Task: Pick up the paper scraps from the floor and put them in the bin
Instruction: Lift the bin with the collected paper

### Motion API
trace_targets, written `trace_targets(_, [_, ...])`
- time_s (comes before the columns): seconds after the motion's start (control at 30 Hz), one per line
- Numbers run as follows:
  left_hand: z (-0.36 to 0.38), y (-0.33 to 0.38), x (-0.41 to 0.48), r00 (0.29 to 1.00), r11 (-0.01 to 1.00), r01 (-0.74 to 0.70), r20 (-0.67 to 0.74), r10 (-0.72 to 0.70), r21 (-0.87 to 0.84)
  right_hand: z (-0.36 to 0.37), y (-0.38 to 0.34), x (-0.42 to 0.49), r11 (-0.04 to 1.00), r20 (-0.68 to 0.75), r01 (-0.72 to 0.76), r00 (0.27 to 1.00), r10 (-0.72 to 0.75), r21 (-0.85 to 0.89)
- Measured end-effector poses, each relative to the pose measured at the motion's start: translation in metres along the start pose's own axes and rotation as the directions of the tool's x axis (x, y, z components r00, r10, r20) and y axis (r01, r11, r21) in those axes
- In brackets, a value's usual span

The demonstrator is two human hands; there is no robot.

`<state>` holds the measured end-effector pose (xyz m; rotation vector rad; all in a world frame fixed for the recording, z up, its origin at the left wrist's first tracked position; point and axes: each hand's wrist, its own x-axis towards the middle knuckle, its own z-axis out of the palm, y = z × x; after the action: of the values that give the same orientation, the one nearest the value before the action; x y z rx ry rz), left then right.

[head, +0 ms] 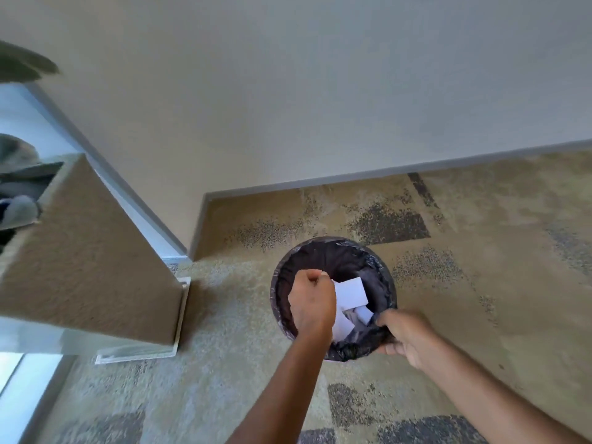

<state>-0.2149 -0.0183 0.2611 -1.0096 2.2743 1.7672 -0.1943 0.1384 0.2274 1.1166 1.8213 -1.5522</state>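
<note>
you're in a carpeted indoor room, a home or an office by the look of it: beige patterned carpet (pixel 480 283) with dark speckled patches meets a plain cream wall (pixel 288 91) along a grey baseboard (pixel 352 176), and a small round bin (pixel 333 243) lined in black stands on the carpet.

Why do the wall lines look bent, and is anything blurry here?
Head view: the wide-angle lens bows the baseboard; the left edge smears; the bin, paper scraps, left hand and right hand are fairly sharp; light is soft, shadows faint.
</note>
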Motion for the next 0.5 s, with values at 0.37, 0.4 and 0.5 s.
trace_targets(0.37, [-0.104,0.048,-0.092,0.891,0.874,0.447,0.011,-0.453,-0.191,-0.009,-0.077,-0.139,0.993,-0.06,-0.083,0.994,0.088,0.078])
trace_targets(0.4, [-0.113,0.059,-0.096,0.895,0.875,0.437,0.002,-0.447,-0.209,-0.01,-0.088,-0.147,0.991,-0.046,-0.103,0.993,0.107,0.09])
trace_targets(0.5, [-0.133,0.09,-0.096,0.9,0.864,0.41,-0.021,-0.435,-0.293,-0.006,-0.116,-0.151,0.986,-0.036,-0.143,0.988,0.147,0.089])
